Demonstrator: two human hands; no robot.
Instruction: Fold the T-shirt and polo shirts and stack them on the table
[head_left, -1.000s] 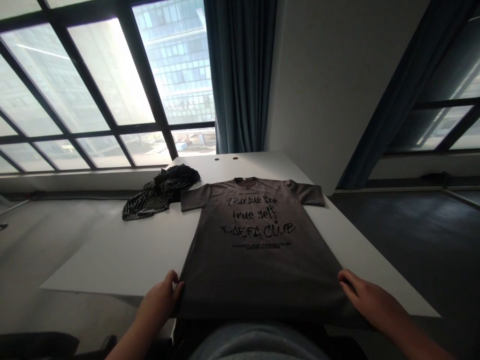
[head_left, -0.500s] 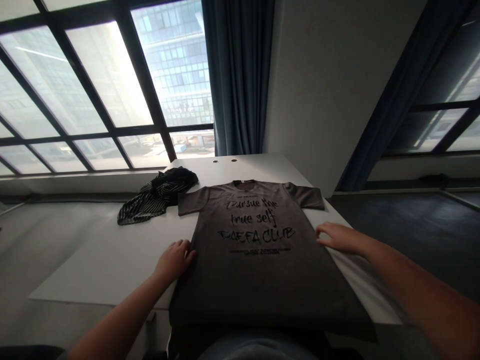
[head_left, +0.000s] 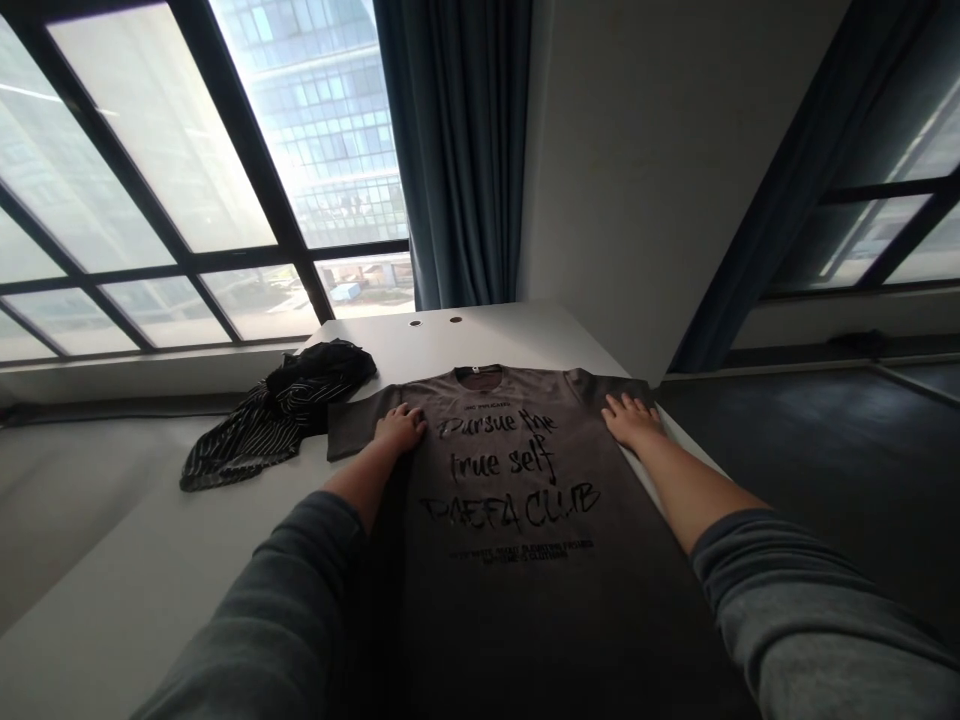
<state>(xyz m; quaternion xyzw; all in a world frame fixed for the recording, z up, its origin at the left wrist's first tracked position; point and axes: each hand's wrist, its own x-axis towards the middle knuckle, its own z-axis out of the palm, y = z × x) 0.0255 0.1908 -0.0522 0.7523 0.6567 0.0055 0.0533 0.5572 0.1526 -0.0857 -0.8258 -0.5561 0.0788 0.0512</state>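
Note:
A grey T-shirt [head_left: 510, 540] with black lettering lies flat and face up on the white table [head_left: 150, 560], collar away from me. My left hand [head_left: 399, 428] rests flat on the shirt near its left sleeve, fingers stretched out. My right hand [head_left: 630, 418] lies flat by the right sleeve, fingers spread. Neither hand holds anything.
A crumpled black striped garment [head_left: 277, 410] lies on the table to the left of the shirt. Two round holes [head_left: 433, 321] sit near the table's far edge. Beyond are large windows, a blue curtain [head_left: 457, 150] and a white wall. Dark floor lies to the right.
Both hands have slid from the shirt's hem up along its sides to the shoulders, and I have leaned forward so my sleeves now show.

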